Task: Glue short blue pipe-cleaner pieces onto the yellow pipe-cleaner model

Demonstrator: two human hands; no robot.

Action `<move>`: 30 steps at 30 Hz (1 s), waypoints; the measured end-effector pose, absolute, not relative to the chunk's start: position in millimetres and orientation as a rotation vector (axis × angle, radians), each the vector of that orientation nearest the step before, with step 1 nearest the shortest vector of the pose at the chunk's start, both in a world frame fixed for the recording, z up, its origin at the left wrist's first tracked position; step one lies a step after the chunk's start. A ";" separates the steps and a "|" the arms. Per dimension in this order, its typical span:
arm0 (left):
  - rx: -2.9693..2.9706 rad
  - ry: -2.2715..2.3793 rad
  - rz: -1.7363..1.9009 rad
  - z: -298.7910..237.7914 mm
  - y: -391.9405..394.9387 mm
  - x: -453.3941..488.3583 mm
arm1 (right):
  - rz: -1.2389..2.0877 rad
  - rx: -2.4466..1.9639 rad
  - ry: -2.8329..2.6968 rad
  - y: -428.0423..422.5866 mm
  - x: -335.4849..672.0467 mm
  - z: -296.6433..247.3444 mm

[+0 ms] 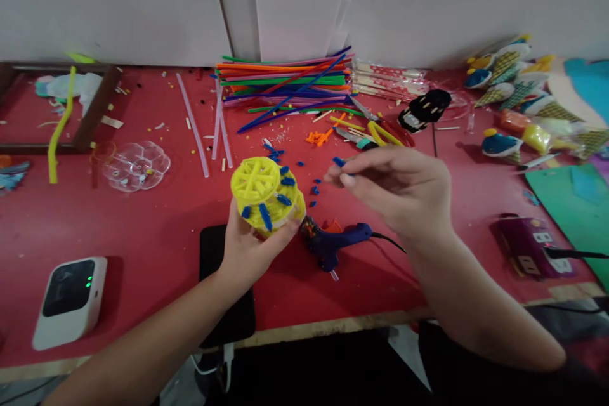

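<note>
My left hand (250, 244) grips a round yellow craft piece (266, 195) made of straw sections, with several short blue straw bits stuck on its side. It is held above the red table (157, 222). My right hand (397, 187) hovers just to its right, fingers pinched on a small blue straw piece (339, 162). More loose blue bits (314, 189) lie on the table between the hands. A blue glue gun (335, 242) lies under my hands, its cord running right.
A bundle of coloured straws (285, 79) lies at the back, with scissors (380, 130) and orange bits nearby. A clear flower-shaped tray (136, 166) and a wooden frame (92, 111) are left. A white device (69, 301) and black phone (223, 304) sit near the front edge. Craft figures (514, 85) are right.
</note>
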State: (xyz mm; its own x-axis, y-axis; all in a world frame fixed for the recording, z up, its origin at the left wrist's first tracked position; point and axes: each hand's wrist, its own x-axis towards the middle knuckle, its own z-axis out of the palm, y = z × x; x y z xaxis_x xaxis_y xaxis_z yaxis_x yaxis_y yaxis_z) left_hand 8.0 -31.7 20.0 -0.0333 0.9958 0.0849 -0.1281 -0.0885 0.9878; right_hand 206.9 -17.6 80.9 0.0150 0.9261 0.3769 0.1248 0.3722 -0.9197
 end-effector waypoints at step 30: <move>1.341 1.075 1.284 12.0 -35.4 12.3 | 0.527 -1.248 -1.494 -65.6 182.1 53.4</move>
